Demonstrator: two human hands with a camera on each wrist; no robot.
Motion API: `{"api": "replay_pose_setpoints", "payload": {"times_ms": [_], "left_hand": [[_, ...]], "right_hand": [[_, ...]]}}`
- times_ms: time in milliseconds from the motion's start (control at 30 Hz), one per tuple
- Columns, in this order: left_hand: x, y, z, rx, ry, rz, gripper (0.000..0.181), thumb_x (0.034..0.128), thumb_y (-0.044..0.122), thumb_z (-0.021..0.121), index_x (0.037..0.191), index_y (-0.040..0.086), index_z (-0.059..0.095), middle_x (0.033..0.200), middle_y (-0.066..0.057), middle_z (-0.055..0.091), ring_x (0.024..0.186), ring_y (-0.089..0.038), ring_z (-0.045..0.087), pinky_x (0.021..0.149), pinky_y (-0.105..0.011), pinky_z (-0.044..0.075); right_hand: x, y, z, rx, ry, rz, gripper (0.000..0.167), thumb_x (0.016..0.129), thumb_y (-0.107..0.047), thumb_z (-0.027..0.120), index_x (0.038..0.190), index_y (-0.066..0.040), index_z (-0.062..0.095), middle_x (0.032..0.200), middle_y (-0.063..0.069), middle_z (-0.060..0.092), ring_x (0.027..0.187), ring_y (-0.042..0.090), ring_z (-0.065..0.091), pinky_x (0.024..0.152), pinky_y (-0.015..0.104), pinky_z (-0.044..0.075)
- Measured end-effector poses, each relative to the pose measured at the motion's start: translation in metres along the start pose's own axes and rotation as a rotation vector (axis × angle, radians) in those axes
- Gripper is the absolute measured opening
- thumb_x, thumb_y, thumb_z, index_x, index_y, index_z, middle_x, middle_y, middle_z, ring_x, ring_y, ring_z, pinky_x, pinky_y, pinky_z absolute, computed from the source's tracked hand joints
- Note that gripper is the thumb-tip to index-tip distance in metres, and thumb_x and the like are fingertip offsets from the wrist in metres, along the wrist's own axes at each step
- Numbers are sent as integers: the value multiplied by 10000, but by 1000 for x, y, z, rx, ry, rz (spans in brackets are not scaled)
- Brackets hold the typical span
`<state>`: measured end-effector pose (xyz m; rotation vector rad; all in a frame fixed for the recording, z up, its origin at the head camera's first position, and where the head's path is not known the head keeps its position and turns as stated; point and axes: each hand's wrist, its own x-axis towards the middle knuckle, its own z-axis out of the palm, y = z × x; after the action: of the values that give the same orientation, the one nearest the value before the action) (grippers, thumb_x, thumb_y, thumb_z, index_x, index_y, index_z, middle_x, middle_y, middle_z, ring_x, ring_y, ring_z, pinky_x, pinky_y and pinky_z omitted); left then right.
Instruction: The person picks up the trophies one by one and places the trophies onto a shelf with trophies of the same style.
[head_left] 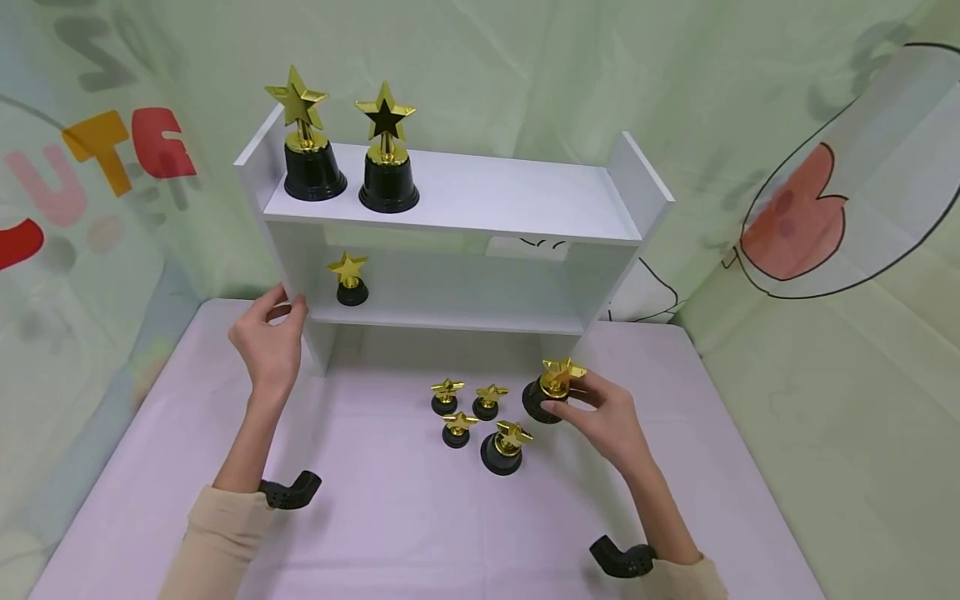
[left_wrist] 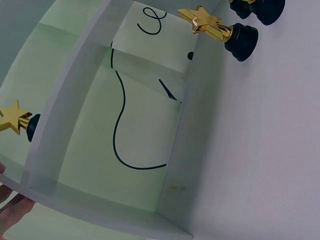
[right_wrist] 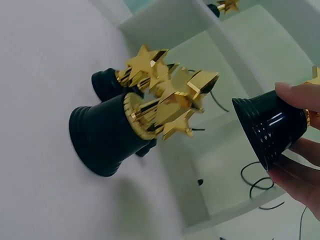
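My right hand (head_left: 606,417) grips a gold star trophy (head_left: 542,402) by its black base, thumb on one side and fingers on the other. In the right wrist view, the held trophy (right_wrist: 270,125) is clear of the table. Left of it on the table stand a larger star trophy (head_left: 501,454) and three small star trophies (head_left: 456,435). My left hand (head_left: 272,346) pinches the left side panel of the white shelf (head_left: 465,312); fingertips (left_wrist: 15,212) show at the panel's edge in the left wrist view.
Two large star trophies (head_left: 388,183) stand at the left of the top board. One small star trophy (head_left: 352,292) is on the middle board, near its left end. A pale cloth covers the table (head_left: 390,517); printed curtains (head_left: 825,400) hang behind and at both sides.
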<state>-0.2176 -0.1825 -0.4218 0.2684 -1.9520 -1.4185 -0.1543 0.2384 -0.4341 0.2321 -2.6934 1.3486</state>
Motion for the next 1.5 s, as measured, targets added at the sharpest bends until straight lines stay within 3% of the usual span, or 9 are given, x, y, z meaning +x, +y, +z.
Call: {"api": "replay_pose_setpoints", "payload": {"times_ms": [233, 500, 700, 833, 933, 1133, 1333, 1500], "left_hand": [[1, -1, 0, -2, 6, 15, 270, 962, 85, 676, 1211, 35, 764, 1107, -167, 767, 794, 67, 612, 705, -76, 483], [1, -1, -1, -5, 6, 20, 268, 961, 80, 675, 1209, 28, 763, 1115, -173, 766, 788, 72, 610, 697, -80, 480], [1, 0, -1, 3, 4, 14, 270, 963, 83, 675, 1214, 31, 761, 1124, -170, 765, 792, 72, 606, 703, -72, 479], [0, 1, -1, 2, 3, 13, 273, 962, 80, 674, 1216, 31, 760, 1124, -171, 765, 794, 71, 606, 709, -71, 479], [0, 1, -1, 0, 5, 11, 271, 960, 77, 676, 1213, 32, 762, 1123, -168, 766, 791, 69, 609, 707, -73, 479], [0, 0, -1, -5, -1, 7, 270, 959, 86, 675, 1210, 51, 768, 1122, -148, 771, 798, 69, 613, 712, -80, 482], [0, 1, -1, -21, -7, 1, 268, 950, 79, 676, 1198, 67, 778, 1116, -130, 775, 789, 73, 627, 691, -92, 489], [0, 1, -2, -19, -12, -1, 272, 953, 82, 680, 1207, 54, 770, 1121, -145, 770, 800, 60, 624, 695, -86, 488]], "right_hand": [[5, -22, -6, -15, 5, -24, 427, 830, -149, 864, 1218, -50, 716, 1162, 90, 746, 1109, 271, 705, 992, 440, 564], [11, -53, -11, 1, -4, -92, 418, 832, -147, 866, 1212, -43, 725, 1147, 115, 756, 1095, 293, 716, 984, 452, 568], [20, -80, -18, -21, -15, -135, 392, 825, -155, 872, 1183, -56, 745, 1119, 96, 765, 1066, 260, 729, 965, 352, 577], [29, -98, -23, -27, -25, -180, 383, 816, -150, 877, 1167, -63, 750, 1104, 89, 763, 1036, 255, 735, 932, 349, 590], [37, -110, -26, -2, -38, -210, 383, 810, -140, 880, 1161, -54, 752, 1100, 98, 762, 1028, 256, 736, 919, 345, 595], [50, -126, -29, 50, -47, -238, 349, 811, -125, 872, 1132, -46, 758, 1077, 88, 758, 1005, 177, 721, 892, 214, 575], [61, -136, -31, 133, -37, -278, 266, 810, -93, 865, 1048, -26, 768, 1021, 95, 746, 943, 104, 709, 895, 262, 589], [68, -148, -34, 127, -19, -298, 275, 813, -111, 870, 1056, -32, 769, 1025, 93, 756, 937, 98, 721, 887, 256, 589]]}}
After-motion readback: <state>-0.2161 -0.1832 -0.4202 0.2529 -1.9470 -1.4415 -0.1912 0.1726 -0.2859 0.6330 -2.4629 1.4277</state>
